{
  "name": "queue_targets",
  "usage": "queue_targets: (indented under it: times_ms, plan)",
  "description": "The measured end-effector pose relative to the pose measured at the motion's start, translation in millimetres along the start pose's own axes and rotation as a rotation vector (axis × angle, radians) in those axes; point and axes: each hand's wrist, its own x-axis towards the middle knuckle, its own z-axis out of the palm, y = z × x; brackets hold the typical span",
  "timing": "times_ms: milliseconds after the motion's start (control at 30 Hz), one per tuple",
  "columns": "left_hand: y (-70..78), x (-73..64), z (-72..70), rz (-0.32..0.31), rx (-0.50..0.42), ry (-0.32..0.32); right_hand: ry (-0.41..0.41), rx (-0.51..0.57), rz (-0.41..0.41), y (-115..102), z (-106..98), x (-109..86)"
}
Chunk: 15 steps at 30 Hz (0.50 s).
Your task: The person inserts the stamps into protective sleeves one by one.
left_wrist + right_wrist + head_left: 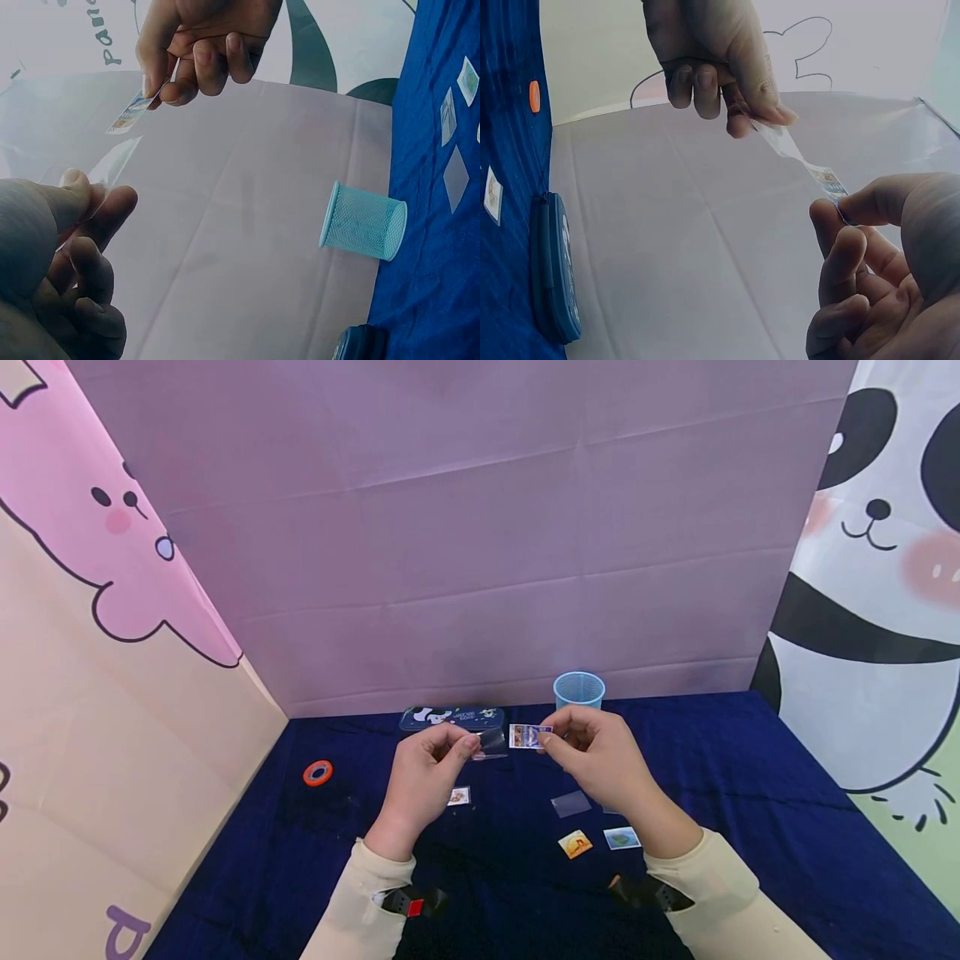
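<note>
My left hand (426, 777) pinches a small clear plastic sleeve (492, 743) between thumb and forefinger, held up above the table. Facing it, my right hand (603, 756) pinches a small printed card (525, 736) by its right end. The card's free end points at the sleeve's open side; in the left wrist view a narrow gap shows between sleeve (114, 163) and card (129, 115). Below the left hand lies a small white-bordered card (459, 796). Under the right hand are a clear sleeve (571, 803), an orange card (575, 844) and a blue-green card (622, 837).
A dark blue pencil case (452, 718) with a panda print lies at the back of the blue cloth (337, 860). Right of it stands a light blue mesh cup (579, 691). An orange ring-shaped roll (318, 772) sits at the left. Fabric walls enclose the table.
</note>
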Motion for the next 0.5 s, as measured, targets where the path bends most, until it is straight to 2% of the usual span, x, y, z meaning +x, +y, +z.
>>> queue_targets:
  times_ms: [200, 500]
  plan:
    - [-0.3, 0.3, 0.6, 0.018, -0.040, 0.010, 0.031, -0.013, 0.004, 0.5, -1.1, 0.0]
    - [0.7, -0.8, 0.6, 0.020, -0.034, 0.034, 0.054, -0.003, -0.016, -1.6, 0.2, -1.8]
